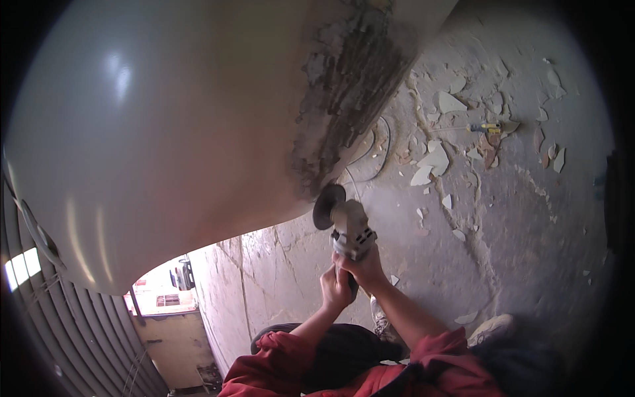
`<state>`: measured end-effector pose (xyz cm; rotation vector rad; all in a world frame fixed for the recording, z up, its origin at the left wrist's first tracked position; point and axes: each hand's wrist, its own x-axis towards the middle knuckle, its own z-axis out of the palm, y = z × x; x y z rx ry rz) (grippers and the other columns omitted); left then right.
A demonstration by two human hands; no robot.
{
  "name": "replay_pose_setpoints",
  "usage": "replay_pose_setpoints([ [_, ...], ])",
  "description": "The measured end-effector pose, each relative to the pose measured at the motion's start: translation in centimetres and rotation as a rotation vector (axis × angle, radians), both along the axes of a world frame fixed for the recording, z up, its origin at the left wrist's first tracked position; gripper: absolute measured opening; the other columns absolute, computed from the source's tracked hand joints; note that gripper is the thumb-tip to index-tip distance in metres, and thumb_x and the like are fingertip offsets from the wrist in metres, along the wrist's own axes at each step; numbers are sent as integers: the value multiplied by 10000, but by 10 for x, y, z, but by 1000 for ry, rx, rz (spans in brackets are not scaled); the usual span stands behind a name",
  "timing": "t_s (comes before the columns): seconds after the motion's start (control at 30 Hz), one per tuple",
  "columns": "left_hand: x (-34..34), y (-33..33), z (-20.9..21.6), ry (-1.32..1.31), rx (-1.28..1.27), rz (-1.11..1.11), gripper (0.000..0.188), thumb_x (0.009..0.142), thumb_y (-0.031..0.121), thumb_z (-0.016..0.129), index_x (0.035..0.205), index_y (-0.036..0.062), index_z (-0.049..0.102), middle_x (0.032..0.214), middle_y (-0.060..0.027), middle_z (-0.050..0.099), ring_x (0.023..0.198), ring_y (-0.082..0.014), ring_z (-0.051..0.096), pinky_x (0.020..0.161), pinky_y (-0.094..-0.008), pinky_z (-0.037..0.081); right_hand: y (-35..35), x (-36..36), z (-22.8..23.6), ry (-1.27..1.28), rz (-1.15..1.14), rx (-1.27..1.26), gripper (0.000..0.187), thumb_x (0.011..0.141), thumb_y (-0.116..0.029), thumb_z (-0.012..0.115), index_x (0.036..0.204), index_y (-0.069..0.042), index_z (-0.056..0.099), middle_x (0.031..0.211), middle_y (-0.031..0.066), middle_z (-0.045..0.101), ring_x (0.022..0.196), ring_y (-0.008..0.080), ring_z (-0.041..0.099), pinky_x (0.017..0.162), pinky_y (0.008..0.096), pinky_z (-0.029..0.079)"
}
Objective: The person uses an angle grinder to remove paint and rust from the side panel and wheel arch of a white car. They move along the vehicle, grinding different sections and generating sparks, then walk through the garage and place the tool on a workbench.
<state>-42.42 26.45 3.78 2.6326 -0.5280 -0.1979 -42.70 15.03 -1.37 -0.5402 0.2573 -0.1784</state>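
Observation:
Both of my hands grip an angle grinder [352, 228] in front of me. My left hand [336, 288] is closed round the rear of its body, and my right hand [364, 266] is wrapped round it just behind the head. The dark round disc [329, 206] is at the lower edge of a large, smooth, pale curved panel [198, 132]. Whether the disc touches the panel I cannot tell. Just above the disc runs a rough, stripped patch [344, 79], dark and grey with streaks, up along the panel's right edge.
Pale flakes [433, 162] lie scattered over the cracked floor [529, 218] at the right. Among them is a screwdriver [486, 128] with a yellow and dark handle. A cable [387, 149] loops behind the grinder. A ribbed grey shutter [86, 331] stands at the lower left.

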Motion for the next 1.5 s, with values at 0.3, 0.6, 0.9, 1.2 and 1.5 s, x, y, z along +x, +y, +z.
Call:
replay_pose_setpoints([
  [0.3, 1, 4, -12, 29, 115, 87, 488, 943, 454, 521, 918, -9, 673, 810, -291, 652, 822, -495, 656, 703, -500, 515, 6, 4, -13, -62, -61, 82, 330, 773, -113, 777, 1066, -24, 654, 917, 21, 667, 786, 105, 614, 707, 283, 514],
  [0.6, -10, -3, -5, 134, -69, 225, 556, 938, 459, 513, 1239, 0, 600, 798, -288, 630, 816, -470, 655, 737, -460, 515, -3, -4, 2, 5, 6, 52, 329, 785, -74, 737, 1076, 8, 607, 905, 59, 665, 796, 153, 654, 739, 295, 537],
  [0.9, -8, 6, -20, -7, -88, 117, 458, 983, 391, 488, 1054, -31, 649, 862, -255, 668, 821, -407, 685, 744, -434, 523, 4, -5, -7, 38, -43, -3, 321, 805, -142, 736, 1081, -32, 614, 916, 50, 660, 824, 165, 647, 783, 326, 532],
  [1.2, -12, 12, -19, 61, -52, 67, 465, 1003, 372, 434, 968, -47, 633, 829, -258, 658, 811, -444, 672, 690, -454, 516, 2, -9, -1, 26, 41, -19, 325, 750, -93, 783, 1045, 9, 693, 965, 50, 708, 838, 109, 655, 739, 297, 532],
  [1.5, -11, 10, -15, 45, -17, 42, 418, 1044, 311, 356, 1112, -6, 619, 927, -218, 687, 879, -429, 682, 755, -420, 539, 1, -5, 0, -25, 30, -70, 288, 741, -130, 794, 979, 6, 707, 900, 66, 729, 804, 117, 676, 713, 322, 548],
])
